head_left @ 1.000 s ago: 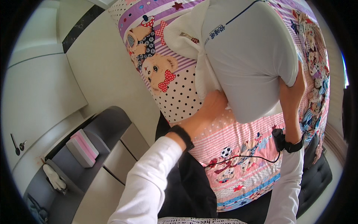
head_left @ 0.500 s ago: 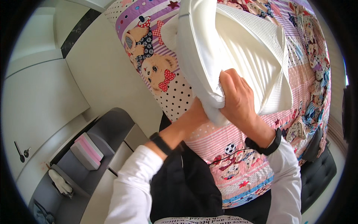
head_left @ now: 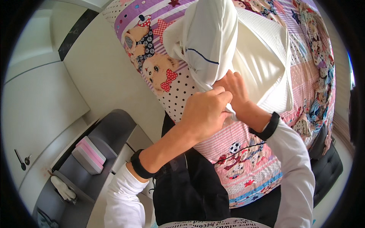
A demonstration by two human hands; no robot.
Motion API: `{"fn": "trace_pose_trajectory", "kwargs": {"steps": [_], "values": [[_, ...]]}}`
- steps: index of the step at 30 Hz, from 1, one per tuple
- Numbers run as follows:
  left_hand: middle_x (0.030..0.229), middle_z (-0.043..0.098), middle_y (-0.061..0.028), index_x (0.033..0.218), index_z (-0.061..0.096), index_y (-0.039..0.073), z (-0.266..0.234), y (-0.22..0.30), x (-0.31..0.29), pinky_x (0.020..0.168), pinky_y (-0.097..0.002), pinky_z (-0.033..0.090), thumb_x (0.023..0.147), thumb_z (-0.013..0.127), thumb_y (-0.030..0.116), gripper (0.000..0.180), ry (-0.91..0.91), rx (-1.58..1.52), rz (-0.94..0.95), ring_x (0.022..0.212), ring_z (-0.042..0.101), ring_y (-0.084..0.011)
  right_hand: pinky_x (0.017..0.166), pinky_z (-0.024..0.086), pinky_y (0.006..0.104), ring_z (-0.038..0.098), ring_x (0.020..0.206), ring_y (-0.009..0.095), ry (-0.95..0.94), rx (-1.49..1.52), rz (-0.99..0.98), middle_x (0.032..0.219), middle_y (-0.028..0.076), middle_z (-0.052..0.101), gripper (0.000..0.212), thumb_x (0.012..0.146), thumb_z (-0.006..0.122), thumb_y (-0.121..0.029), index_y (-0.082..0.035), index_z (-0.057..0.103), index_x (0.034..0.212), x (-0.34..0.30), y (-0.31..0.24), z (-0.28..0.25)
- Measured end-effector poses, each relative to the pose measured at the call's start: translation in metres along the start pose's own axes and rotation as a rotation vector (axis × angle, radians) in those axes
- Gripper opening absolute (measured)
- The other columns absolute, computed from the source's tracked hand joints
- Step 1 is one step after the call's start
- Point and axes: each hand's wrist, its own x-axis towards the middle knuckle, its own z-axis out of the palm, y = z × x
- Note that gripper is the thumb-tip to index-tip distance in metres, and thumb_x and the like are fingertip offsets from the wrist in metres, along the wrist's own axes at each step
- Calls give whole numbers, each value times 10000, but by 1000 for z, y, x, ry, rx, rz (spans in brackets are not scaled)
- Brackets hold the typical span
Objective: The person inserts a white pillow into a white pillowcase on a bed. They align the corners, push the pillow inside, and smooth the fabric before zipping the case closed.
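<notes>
The left hand (head_left: 208, 111) is clamping an edge of the white cover (head_left: 211, 40) lying over the bed (head_left: 176, 100) while the right hand (head_left: 235, 90), grip unclear, is probably helping gather it, the next move calling for steady tension.

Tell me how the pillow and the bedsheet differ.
Look: the pillow is mostly plain white with a thin dark line, while the bedsheet is printed with bears, dots and stripes. Pose: the pillow is bulky, with the left hand and right hand at its near end; the bedsheet lies mostly spread out. Size: the bedsheet covers far more area than the pillow. Both look like soft fabric.
</notes>
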Motion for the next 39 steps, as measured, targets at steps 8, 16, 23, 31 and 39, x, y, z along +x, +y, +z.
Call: {"fn": "trace_pose_trajectory", "kwargs": {"steps": [8,16,23,31,39], "values": [[812,578,-112,808,560,32,-35,-62,-31,601,-415,476,671,672,35,176,-138,314,73,732,596,-328,713,500,433,623,798,381,-197,864,9,853,203,622,367,644,724,-264,6,633,875,-9,10,-18],[777,528,-86,747,519,26,-45,-24,-30,630,-373,499,698,557,-7,71,33,296,232,763,560,-271,665,506,378,634,759,342,-317,932,-129,810,161,649,240,699,675,-123,-21,647,915,2,-11,-25],[791,541,-97,764,518,0,-21,-16,-32,643,-370,463,624,539,-116,183,93,105,202,740,539,-294,725,498,344,631,860,307,3,1293,-217,916,149,652,219,777,633,-148,-34,649,964,11,-48,25],[828,593,-102,819,581,-3,-50,-64,-52,644,-329,479,756,580,-41,73,125,-53,-152,761,579,-274,742,501,331,629,906,223,-684,1579,34,995,181,659,327,794,651,-140,-18,626,1096,41,4,-16],[1017,612,-45,1058,571,28,-70,-101,12,762,-253,467,888,510,35,180,465,-629,-352,882,576,-120,991,397,387,458,1187,371,467,1276,213,1301,207,453,566,694,605,77,26,461,1239,83,48,-18]]}}
